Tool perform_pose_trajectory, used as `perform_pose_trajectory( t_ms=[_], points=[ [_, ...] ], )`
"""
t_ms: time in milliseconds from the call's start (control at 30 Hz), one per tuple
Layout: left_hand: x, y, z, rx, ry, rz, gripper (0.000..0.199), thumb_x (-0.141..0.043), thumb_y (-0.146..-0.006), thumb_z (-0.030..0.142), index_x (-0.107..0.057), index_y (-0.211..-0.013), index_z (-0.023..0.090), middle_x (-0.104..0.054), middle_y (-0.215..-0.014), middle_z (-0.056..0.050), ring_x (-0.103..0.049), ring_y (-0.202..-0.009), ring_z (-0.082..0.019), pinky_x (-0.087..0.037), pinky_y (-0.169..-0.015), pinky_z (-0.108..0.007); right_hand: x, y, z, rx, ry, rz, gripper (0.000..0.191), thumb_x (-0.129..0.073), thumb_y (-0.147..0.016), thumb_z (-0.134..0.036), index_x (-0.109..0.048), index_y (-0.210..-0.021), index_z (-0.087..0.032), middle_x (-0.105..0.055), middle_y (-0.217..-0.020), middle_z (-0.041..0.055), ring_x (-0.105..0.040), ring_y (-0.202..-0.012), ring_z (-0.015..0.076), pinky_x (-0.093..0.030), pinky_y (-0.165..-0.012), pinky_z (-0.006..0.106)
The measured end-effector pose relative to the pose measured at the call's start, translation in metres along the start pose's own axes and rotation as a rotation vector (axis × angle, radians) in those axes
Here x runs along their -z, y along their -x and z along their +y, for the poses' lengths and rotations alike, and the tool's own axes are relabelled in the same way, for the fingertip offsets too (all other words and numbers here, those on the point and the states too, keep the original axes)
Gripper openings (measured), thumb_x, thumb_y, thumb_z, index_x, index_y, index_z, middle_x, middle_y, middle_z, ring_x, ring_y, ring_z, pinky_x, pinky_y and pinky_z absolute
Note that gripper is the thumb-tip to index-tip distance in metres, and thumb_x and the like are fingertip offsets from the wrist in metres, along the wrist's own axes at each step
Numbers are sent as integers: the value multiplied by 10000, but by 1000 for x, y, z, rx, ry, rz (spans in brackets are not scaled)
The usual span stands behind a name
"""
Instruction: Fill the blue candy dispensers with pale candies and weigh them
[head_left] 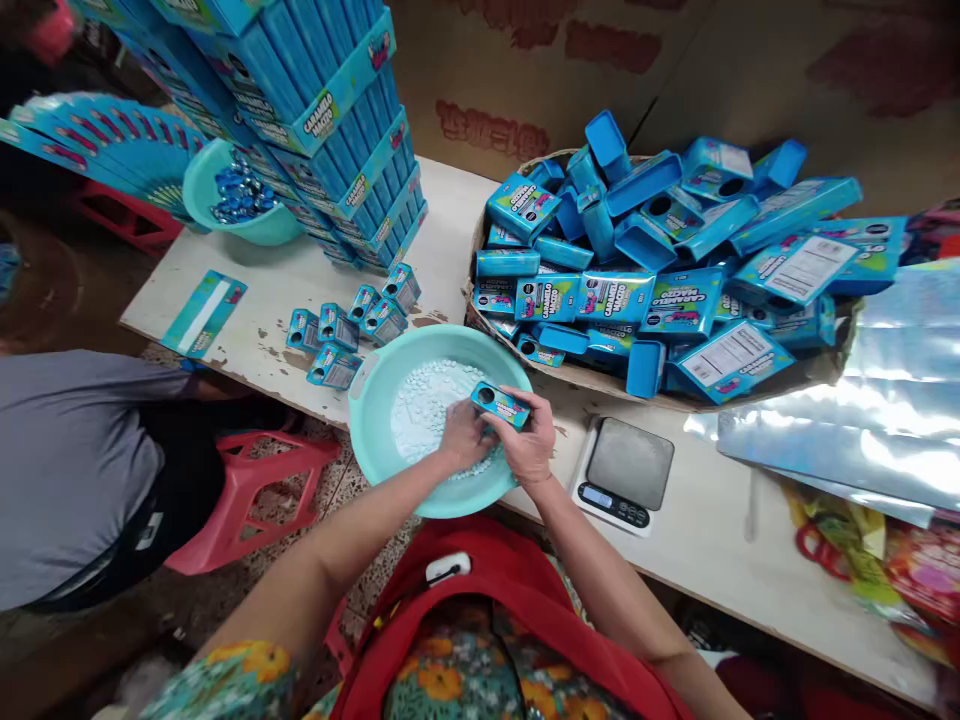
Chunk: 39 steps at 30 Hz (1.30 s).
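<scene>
A light-green plastic basin (358,420) at the table's front edge holds many small white candies (420,405). My right hand (531,440) grips a small blue candy box (500,403) above the basin, with a dark round hole showing in its face. Just below the box's left end, my left hand (465,435) is closed with its fingers curled in over the candies. Whatever the left fingers hold is hidden. Several similar small boxes (336,328) stand on the table to the left of the basin.
A large carton (832,365) heaped with blue boxes fills the right rear. A digital scale (626,470) lies right of the basin. Tall stacked display boxes (330,120), a bowl of wrapped candies (262,228) and a flat blue sleeve (204,313) are left. Another person (82,470) sits at left.
</scene>
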<state>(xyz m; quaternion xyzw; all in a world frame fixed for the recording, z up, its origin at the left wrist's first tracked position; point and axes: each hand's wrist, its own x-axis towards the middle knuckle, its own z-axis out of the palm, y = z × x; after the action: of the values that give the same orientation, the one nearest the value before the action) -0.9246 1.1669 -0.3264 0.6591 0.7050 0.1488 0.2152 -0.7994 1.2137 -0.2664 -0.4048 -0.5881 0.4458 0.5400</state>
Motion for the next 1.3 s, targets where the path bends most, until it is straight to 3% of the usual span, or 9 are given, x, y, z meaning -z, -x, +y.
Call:
perform_pose_trajectory(
  t_ms=[100, 300, 467, 567, 667, 800, 933, 1100, 1300],
  points=[
    [-1, 25, 11, -122, -99, -182, 414, -421, -895, 444, -601, -1177, 200, -535, -1186, -132, -462, -1082, -297, -377, -908, -463, -3, 1, 6, -10, 55, 17, 406, -769, -712, -311, -577, -1056, -211, -663, -1037, 58, -634, -983, 206, -508, -894, 379],
    [55, 59, -14, -363, -252, -544, 393, -352, -928, 437, -649, -989, 186, -579, -977, -103, -508, -946, -244, -382, -886, -415, -1, -3, 3, -58, 116, 47, 400, -765, -711, -358, -593, -1039, -207, -666, -1009, 48, -630, -938, 192, -507, -858, 350],
    [73, 65, -33, -87, -282, -618, 361, -462, -846, 456, -681, -832, 169, -624, -888, -117, -578, -818, -254, -431, -738, -378, -1, -4, -1, -88, 134, 37, 403, -762, -702, -376, -595, -1027, -203, -661, -1000, 42, -627, -910, 184, -508, -838, 338],
    [76, 59, -38, 98, -131, -524, 297, -564, -762, 452, -664, -710, 177, -629, -756, -89, -590, -731, -226, -424, -664, -315, -1, -2, -14, -116, 84, 14, 405, -745, -720, -375, -584, -1049, -203, -656, -1034, 59, -624, -962, 196, -503, -877, 359],
    [88, 49, -35, 252, 105, -366, 379, -499, -806, 490, -603, -609, 183, -561, -582, -39, -549, -589, -166, -393, -548, -249, -4, 3, -28, -136, 51, -115, 400, -741, -726, -373, -587, -1056, -207, -656, -1059, 66, -616, -1006, 207, -488, -914, 370],
    [113, 37, -9, 544, 1014, 68, 415, -570, -756, 544, -530, -587, 167, -478, -519, 10, -368, -360, -85, -223, -339, -204, -10, 13, -28, -193, 128, -294, 380, -729, -731, -405, -599, -1026, -204, -664, -1020, 56, -621, -965, 211, -489, -881, 372],
    [129, 27, 30, 503, 1563, 473, 331, -586, -738, 464, -488, -629, 167, -501, -600, 12, -422, -405, -76, -304, -356, -197, -17, 17, -27, -107, 243, -450, 412, -751, -715, -392, -585, -1048, -216, -672, -1030, 55, -610, -994, 239, -460, -899, 407],
    [130, 21, 52, 430, 1637, 804, 255, -543, -737, 390, -461, -635, 172, -498, -588, 20, -529, -520, -110, -486, -571, -266, -22, 15, -47, 20, 326, -527, 422, -745, -734, -371, -562, -1089, -234, -676, -1047, 52, -610, -996, 249, -444, -877, 408],
    [128, 16, 56, 479, 1569, 837, 206, -551, -720, 370, -501, -722, 170, -580, -652, -3, -590, -555, -144, -480, -563, -277, -22, 8, -57, 1, 381, -531, 380, -759, -710, -344, -569, -1019, -232, -687, -994, 36, -626, -941, 250, -439, -838, 402]
  ],
)
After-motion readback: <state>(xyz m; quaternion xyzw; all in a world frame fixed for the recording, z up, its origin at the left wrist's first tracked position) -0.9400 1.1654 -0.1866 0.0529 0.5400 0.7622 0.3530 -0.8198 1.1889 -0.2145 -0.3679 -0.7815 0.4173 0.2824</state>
